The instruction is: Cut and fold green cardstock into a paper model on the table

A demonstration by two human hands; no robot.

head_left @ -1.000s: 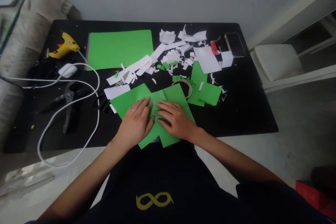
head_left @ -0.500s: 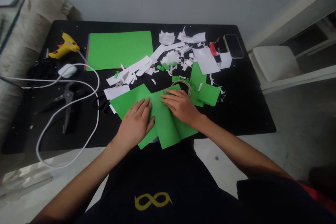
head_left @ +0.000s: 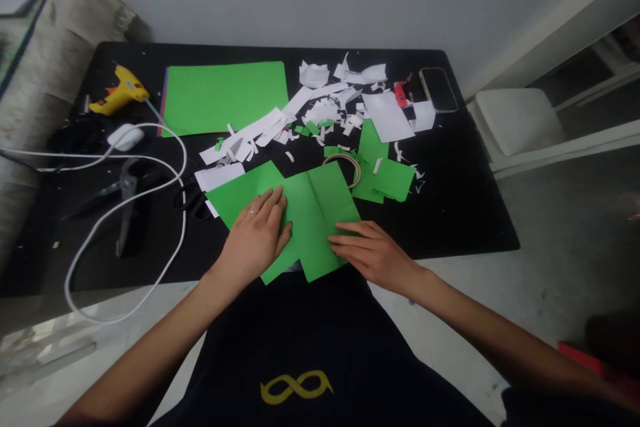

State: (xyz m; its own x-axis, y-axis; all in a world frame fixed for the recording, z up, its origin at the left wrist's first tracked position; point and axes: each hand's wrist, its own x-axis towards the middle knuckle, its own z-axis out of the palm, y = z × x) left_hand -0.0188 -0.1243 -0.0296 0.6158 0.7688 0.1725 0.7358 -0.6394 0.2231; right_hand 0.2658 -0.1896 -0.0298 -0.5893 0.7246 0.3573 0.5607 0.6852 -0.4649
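**Both hands spread on creased green paper, well apart from each other**

Black table [head_left: 450,213]: under everything, runs out past both hands. Stack of green sheets [head_left: 225,97]: beyond the left hand [head_left: 257,230], coloured edges showing. Green paper [head_left: 305,203]: directly under the hands, at the near table edge, crease running between them. Left hand lies palm-down on it; right hand has extended fingertips on its right part, near the crease. Neither is clamped on anything. White paper scraps [head_left: 325,110]: beyond the hands, spread across. White cable [head_left: 107,321]: loops left of the left hand, hanging past the table edge. Shears [head_left: 127,220]: left of the left hand, partly under the cable. Green offcuts [head_left: 395,179]: beyond the right hand. Yellow glue gun [head_left: 120,90]: far left, beyond the left hand. Phone [head_left: 439,89]: far right, beyond the right hand (screen dark). Tape roll [head_left: 358,173]: just beyond the green paper, touching or nearly, can't tell.
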